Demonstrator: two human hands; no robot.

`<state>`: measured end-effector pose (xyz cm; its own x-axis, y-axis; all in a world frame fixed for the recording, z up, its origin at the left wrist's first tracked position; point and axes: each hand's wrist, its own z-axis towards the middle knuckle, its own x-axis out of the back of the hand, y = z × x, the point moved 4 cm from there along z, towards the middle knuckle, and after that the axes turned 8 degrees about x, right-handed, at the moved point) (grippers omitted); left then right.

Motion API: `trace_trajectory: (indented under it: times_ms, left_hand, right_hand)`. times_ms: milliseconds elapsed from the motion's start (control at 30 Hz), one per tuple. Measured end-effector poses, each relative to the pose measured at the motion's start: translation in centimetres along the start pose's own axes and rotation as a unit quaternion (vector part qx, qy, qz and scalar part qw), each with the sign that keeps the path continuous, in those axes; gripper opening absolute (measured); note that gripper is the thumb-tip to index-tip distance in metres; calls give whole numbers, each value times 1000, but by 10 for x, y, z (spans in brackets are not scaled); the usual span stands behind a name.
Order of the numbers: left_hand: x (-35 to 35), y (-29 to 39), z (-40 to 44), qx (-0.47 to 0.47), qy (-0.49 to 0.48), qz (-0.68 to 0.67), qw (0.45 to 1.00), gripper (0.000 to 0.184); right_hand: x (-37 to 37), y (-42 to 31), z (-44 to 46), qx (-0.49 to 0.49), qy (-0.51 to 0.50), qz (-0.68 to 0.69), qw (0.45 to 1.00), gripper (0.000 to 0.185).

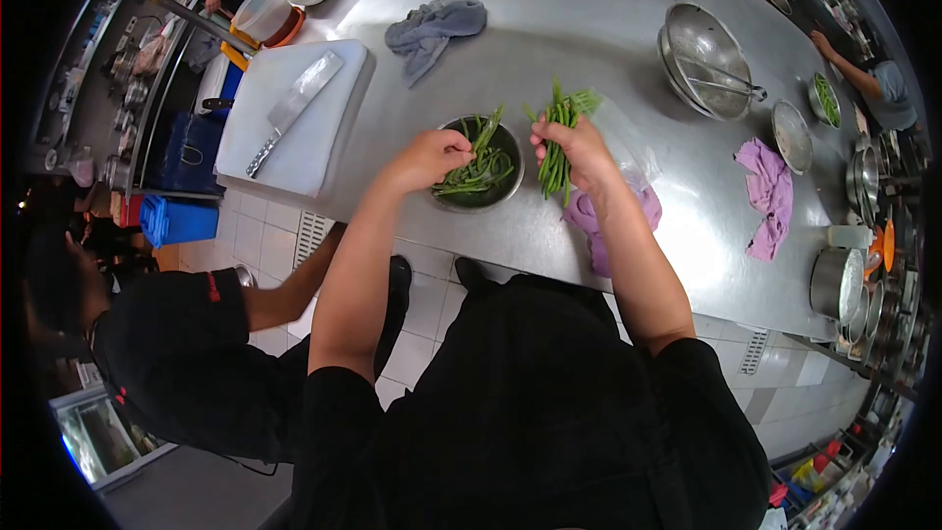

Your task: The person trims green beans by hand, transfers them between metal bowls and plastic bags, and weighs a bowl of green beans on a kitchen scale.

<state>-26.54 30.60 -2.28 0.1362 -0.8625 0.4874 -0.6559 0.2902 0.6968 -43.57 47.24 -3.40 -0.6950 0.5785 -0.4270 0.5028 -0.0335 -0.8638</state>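
Observation:
A round metal bowl (515,185) near the front edge of the steel table holds green beans (478,175). Over the bowl's left side, my left hand (439,158) has its fingers pinched on some of these beans. To the right of the bowl, my right hand (577,149) is closed round a bunch of green beans (555,173), held above the table. A clear plastic bag (628,142) lies behind and beside my right hand, with a purple cloth (589,231) under my right wrist.
On the left, a cleaver (306,93) lies on a white cutting board (339,123). A grey cloth (432,31) is behind the bowl. Metal strainers (706,59) and another purple cloth (767,191) are on the right. A co-worker in black (186,353) bends close at my left.

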Motion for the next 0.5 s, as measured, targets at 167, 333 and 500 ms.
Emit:
trace_trajectory:
  times_ms: [167, 333, 500]
  left_hand:
    - [4, 18, -12, -33, -58, -74, 995, 23]
    - [1, 31, -17, -44, -56, -62, 996, 22]
    - [15, 14, -22, -103, 45, 16, 994, 23]
  right_hand:
    - [-23, 5, -6, 5, -20, -4, 1000, 23]
    - [-48, 12, 0, 21, -86, -51, 995, 23]
    - [-29, 1, 4, 56, 36, 1, 998, 21]
